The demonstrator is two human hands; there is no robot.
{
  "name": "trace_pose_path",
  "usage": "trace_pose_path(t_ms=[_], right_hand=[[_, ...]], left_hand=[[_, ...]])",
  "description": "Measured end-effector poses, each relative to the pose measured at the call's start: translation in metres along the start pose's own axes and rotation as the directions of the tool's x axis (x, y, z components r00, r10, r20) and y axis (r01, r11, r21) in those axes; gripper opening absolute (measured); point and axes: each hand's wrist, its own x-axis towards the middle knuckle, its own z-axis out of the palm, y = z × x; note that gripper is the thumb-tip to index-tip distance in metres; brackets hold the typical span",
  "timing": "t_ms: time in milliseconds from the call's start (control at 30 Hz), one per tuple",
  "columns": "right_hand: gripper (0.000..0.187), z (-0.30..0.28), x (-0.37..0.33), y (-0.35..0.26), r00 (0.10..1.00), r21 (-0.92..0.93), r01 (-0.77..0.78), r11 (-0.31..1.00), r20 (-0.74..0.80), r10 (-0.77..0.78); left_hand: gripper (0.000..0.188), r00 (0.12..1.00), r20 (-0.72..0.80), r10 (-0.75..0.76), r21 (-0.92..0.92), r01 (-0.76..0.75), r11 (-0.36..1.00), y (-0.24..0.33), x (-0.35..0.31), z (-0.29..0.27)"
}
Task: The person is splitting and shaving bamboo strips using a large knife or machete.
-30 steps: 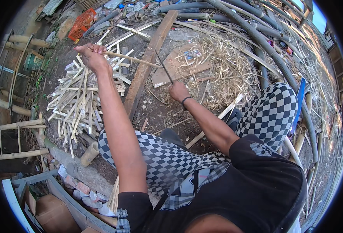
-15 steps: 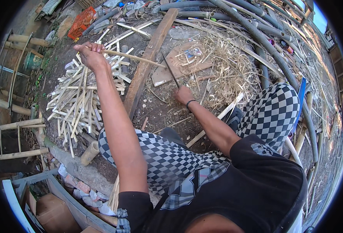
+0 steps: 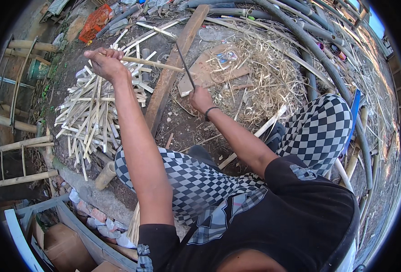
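Note:
My left hand [image 3: 107,65] is closed round one end of a thin bamboo strip [image 3: 150,63], which points right across a wooden plank. In my right hand [image 3: 201,99] is the handle of a long, dark knife [image 3: 184,61], its narrow blade slanting up and to the left. The blade crosses the strip near its far end; whether the edge touches it is hard to see. Beneath the left forearm lies a heap of cut bamboo strips [image 3: 89,111]. Beyond the knife, curly shavings [image 3: 268,86] cover the ground around a flat brown board [image 3: 200,75].
The long wooden plank [image 3: 168,77] lies between the strip heap and the board. An orange crate [image 3: 94,22] stands at the far left. Long bamboo poles [image 3: 311,43] curve along the far right. A bamboo stump [image 3: 105,176] stands near my left knee.
My right hand and the knife have moved left and up along the strip, toward my left hand. My left hand keeps its hold, almost in the same place.

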Motion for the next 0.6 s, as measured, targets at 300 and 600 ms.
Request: trace_pose_path(t_ms=[300, 600], right_hand=[[0.032, -0.008, -0.009, -0.067, 0.987, 0.103, 0.144, 0.984, 0.062, -0.151], [0.032, 0.008, 0.027, -0.002, 0.997, 0.069, -0.042, 0.997, 0.070, 0.037]], left_hand=[[0.052, 0.982, -0.179, 0.051, 0.039, -0.045, 0.998, 0.006, 0.001, 0.008], [0.055, 0.980, -0.190, 0.065, 0.060, -0.055, 0.997, -0.002, 0.002, -0.004]])
